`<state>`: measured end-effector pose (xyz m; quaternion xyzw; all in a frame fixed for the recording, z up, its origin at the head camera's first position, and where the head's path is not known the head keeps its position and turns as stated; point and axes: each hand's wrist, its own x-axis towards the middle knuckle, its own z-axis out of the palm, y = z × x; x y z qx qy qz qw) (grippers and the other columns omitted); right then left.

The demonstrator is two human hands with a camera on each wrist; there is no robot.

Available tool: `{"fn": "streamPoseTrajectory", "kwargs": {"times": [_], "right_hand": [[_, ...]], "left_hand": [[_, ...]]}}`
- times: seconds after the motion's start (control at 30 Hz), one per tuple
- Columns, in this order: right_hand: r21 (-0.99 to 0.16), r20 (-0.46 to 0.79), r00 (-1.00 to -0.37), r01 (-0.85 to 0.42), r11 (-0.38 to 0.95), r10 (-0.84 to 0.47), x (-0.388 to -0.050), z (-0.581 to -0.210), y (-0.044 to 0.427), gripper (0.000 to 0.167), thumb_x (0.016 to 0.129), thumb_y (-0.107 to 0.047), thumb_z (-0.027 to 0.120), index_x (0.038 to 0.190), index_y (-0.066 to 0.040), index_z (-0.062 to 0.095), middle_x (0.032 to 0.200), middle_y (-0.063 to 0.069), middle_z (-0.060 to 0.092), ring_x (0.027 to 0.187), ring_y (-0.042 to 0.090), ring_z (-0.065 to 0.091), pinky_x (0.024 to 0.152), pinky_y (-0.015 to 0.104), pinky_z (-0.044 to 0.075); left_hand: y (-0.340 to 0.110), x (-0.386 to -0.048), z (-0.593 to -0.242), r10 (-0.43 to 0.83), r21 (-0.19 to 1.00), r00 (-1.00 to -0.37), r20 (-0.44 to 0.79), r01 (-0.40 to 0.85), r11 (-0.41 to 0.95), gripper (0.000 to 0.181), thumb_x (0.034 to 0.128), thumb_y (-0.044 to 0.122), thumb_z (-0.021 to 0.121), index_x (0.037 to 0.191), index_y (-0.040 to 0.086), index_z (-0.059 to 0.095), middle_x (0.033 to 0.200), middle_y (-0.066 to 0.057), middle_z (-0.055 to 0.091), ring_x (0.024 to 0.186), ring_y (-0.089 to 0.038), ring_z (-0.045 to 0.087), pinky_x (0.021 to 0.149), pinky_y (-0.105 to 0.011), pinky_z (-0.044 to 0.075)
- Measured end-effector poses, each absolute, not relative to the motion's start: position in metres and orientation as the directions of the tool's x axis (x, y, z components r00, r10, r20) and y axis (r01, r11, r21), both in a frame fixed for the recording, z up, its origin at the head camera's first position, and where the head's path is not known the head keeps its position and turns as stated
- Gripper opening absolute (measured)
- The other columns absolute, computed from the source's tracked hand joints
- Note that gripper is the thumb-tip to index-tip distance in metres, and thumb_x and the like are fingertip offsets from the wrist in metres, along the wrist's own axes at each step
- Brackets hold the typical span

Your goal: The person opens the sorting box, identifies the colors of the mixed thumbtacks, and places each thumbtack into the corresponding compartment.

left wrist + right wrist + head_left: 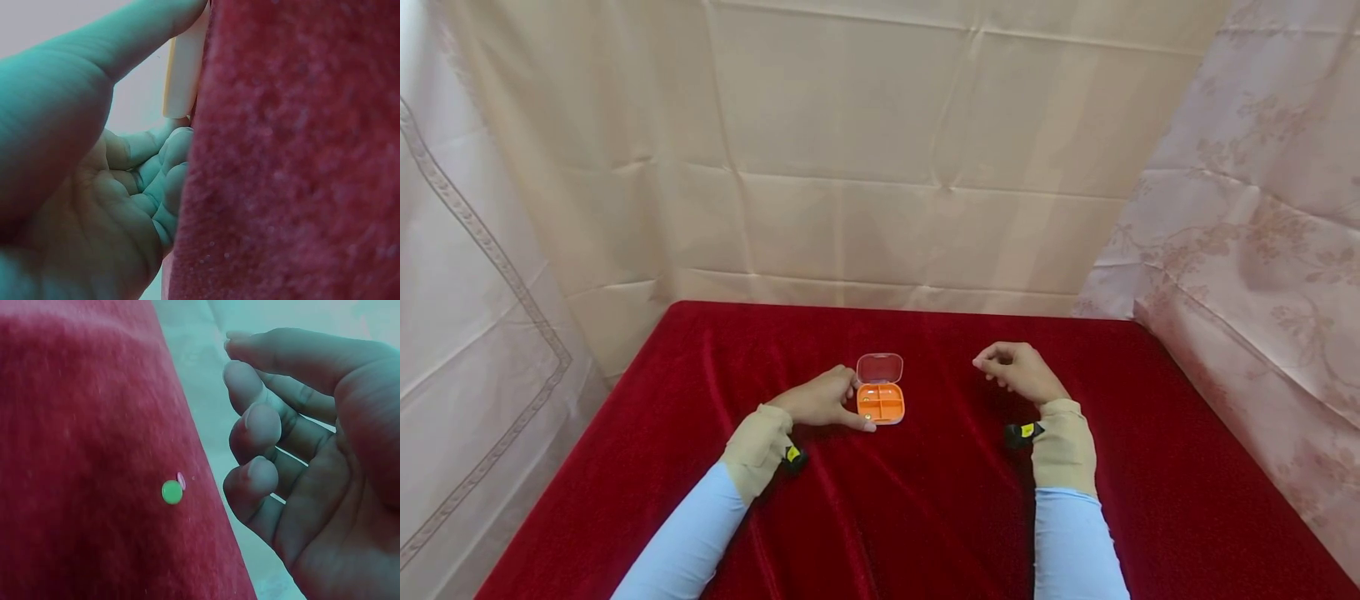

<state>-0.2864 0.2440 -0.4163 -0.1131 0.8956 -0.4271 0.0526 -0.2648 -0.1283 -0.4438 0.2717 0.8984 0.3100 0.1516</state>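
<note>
An orange pill box (891,410) with four-part dividers lies on the red cloth, its clear lid (880,367) raised at the back. Small pale pieces show in its left compartments. My left hand (823,400) holds the box from the left, thumb at the front corner and fingers at the back. In the left wrist view the side of the box stands between thumb and index finger. My right hand (1021,372) hovers apart to the right, thumb and index fingertips together; whether anything is between them is hidden. Below it lie a green round tablet (172,492) and a pink tablet (181,480).
Red velvet cloth (940,500) covers the table, with a few soft folds. A beige curtain (887,167) hangs behind the far edge. Patterned pale curtains flank the table on both sides.
</note>
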Motion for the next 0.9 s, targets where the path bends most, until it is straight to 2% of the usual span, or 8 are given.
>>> {"fn": "streamPoseTrajectory", "kwargs": {"times": [0.9], "right_hand": [[-0.683, 0.018, -0.987, -0.128, 0.719, -0.159, -0.284, -0.424, 0.274, 0.021, 0.101, -0.024, 0.069, 0.107, -0.003, 0.073, 0.084, 0.009, 0.068, 0.070, 0.019, 0.059, 0.060, 0.031, 0.050]], "left_hand": [[-0.129, -0.264, -0.443, 0.577, 0.639, -0.810, -0.104, 0.390, 0.663, 0.067, 0.0806, 0.047, 0.088, 0.121, 0.003, 0.057, 0.105, -0.004, 0.053, 0.095, -0.017, 0.050, 0.083, -0.032, 0.046]]}}
